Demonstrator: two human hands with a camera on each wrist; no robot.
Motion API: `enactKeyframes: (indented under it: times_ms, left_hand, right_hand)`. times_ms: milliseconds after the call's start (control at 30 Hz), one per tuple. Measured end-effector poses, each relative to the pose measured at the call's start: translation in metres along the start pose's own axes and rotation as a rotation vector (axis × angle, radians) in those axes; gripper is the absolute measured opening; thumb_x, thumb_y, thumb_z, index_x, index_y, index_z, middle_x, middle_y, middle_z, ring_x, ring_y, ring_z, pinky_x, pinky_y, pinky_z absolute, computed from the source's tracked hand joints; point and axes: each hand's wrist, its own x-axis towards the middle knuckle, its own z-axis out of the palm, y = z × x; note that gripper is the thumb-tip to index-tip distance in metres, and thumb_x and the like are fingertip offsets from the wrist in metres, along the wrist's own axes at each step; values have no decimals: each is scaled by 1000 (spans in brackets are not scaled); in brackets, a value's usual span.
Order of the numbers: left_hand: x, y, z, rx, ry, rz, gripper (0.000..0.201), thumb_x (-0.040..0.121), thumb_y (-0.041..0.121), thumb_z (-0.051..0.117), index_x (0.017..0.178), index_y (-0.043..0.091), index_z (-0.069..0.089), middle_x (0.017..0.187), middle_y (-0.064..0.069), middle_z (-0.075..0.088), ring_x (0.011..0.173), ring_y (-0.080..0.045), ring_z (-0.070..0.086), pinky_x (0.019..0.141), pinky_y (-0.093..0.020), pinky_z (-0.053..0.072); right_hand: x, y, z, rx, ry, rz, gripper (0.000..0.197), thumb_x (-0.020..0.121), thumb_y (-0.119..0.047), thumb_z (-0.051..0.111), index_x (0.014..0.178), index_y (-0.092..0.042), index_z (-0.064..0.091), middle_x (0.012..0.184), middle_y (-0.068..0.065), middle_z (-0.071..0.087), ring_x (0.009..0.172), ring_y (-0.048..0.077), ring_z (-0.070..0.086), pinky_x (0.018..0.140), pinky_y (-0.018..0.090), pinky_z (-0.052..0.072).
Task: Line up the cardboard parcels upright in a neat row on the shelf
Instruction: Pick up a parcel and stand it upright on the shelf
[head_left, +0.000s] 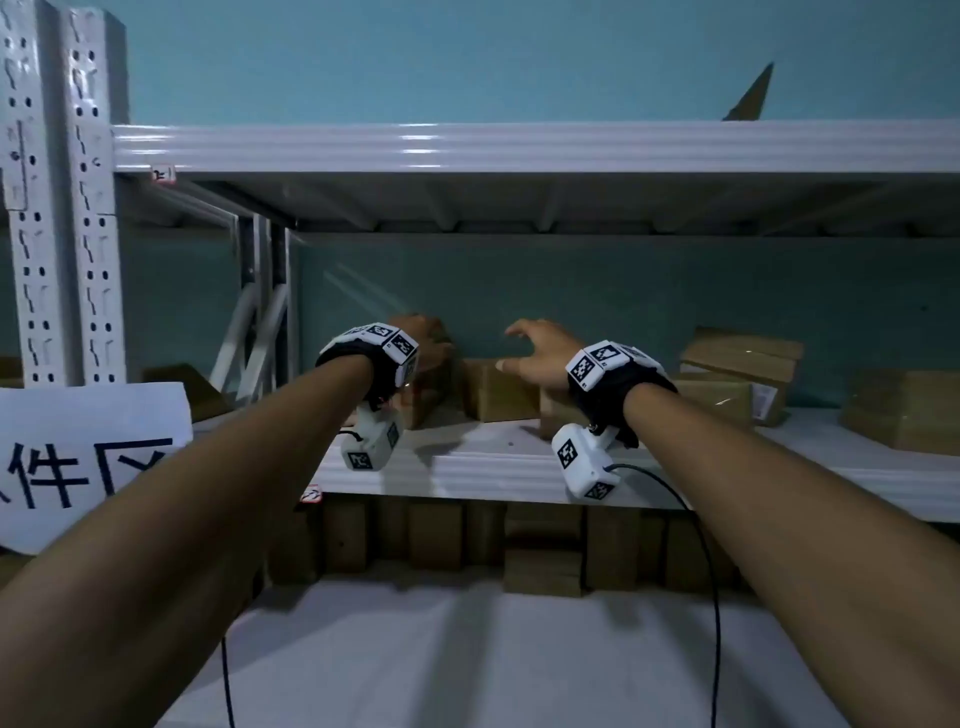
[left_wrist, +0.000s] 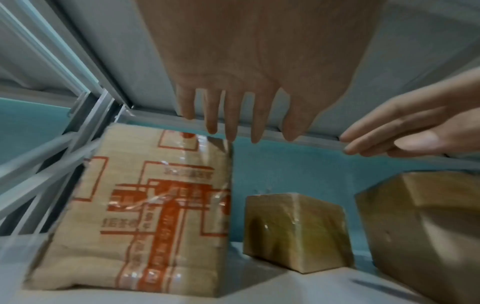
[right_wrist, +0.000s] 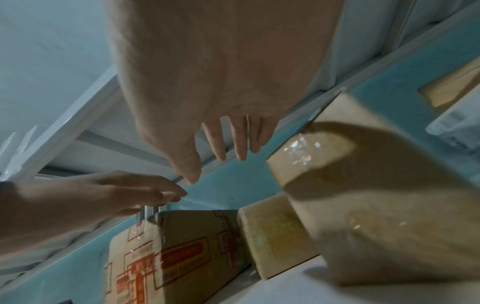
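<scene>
A tall parcel with red print (left_wrist: 155, 205) stands upright at the left end of the middle shelf (head_left: 467, 470). My left hand (head_left: 423, 338) is over its top edge with straight fingers (left_wrist: 231, 123); whether they touch it I cannot tell. Right of it stands a small taped parcel (head_left: 498, 397), also seen in the left wrist view (left_wrist: 296, 230). A bigger plain parcel (right_wrist: 363, 205) stands further right, partly behind my right wrist. My right hand (head_left: 511, 348) hovers open above the small parcel and holds nothing.
More cardboard parcels lie loosely at the right of the shelf, one stack (head_left: 737, 364) and one flat box (head_left: 904, 410). The upper shelf (head_left: 519, 148) hangs low overhead. A row of parcels (head_left: 436, 535) stands on the shelf below. A white paper sign (head_left: 78, 457) hangs at left.
</scene>
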Motion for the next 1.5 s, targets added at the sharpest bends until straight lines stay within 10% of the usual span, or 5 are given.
enactKeyframes:
  times_ms: [633, 1033, 1267, 1500]
  left_hand:
    - [32, -114, -2, -338, -59, -200, 47, 90, 48, 54, 130, 23, 54, 133, -10, 54, 118, -29, 52, 96, -32, 41]
    - [34, -119, -5, -401, -141, -239, 44, 86, 54, 54, 117, 24, 59, 116, -8, 62, 96, -29, 62, 81, -45, 57]
    - [38, -113, -8, -430, -154, -235, 37, 90, 41, 57, 119, 18, 61, 108, -8, 56, 88, -27, 57, 56, -31, 53]
    - [43, -116, -6, -470, -172, -215, 33, 90, 39, 57, 113, 16, 65, 105, -9, 63, 83, -25, 61, 62, -30, 54]
  right_hand:
    - [76, -77, 57, 7, -60, 108, 50, 91, -27, 59, 138, -22, 42, 140, 6, 50, 125, 26, 49, 102, 35, 42]
    - [97, -85, 68, 8, -134, -36, 49, 87, -19, 64, 134, -17, 50, 132, 7, 55, 117, 24, 54, 83, 27, 38]
    - [107, -84, 68, 13, -116, -30, 46, 87, -16, 64, 131, -17, 53, 127, 8, 59, 113, 23, 57, 79, 25, 38]
    - [108, -81, 70, 67, -95, -20, 45, 89, -26, 65, 131, -17, 53, 128, 8, 58, 115, 22, 56, 80, 25, 40]
